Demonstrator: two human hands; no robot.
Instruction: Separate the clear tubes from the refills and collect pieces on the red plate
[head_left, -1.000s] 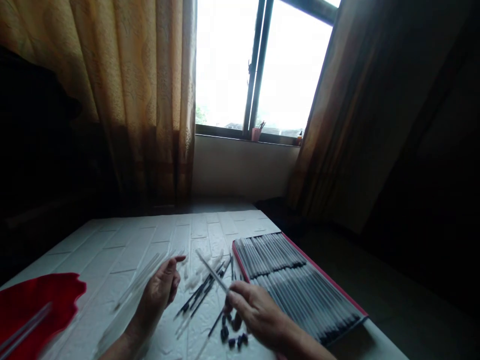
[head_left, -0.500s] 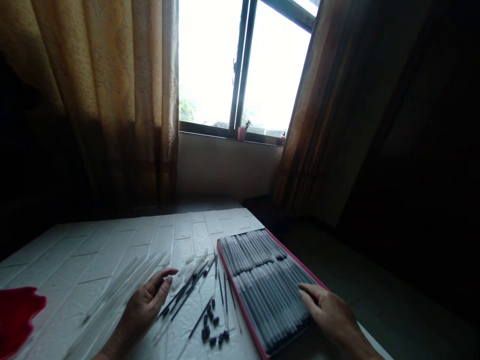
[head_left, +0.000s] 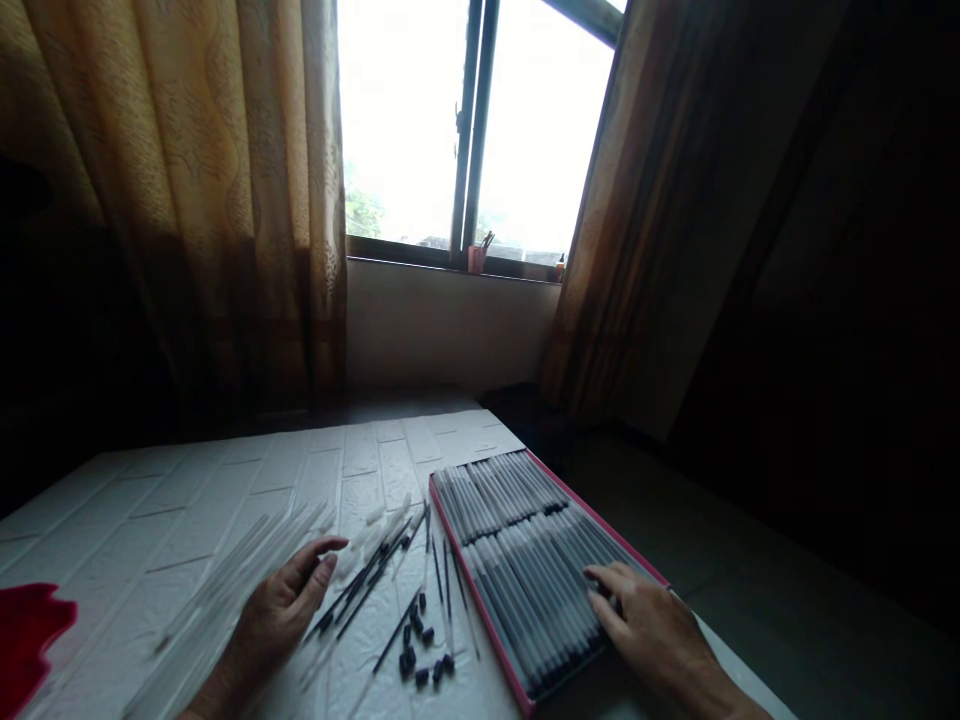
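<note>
White brick-patterned table (head_left: 225, 480) with red pen tray (head_left: 525, 560), loose refills (head_left: 375, 585), caps (head_left: 420, 655), clear tubes (head_left: 225, 590), red cloth (head_left: 26, 640).

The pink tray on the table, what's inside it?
The tray holds rows of assembled pens lying side by side, filling it. The right hand rests on the near rows and covers some; whatever lies beneath the pens cannot be seen.

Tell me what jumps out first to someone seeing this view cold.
The bright window up top, between tan curtains, pulls the eye first. Below it, on the white table, a red-edged tray packed with rows of pens sits at right, the right hand resting on them. The left hand lies open beside loose refills and small dark caps.
</note>
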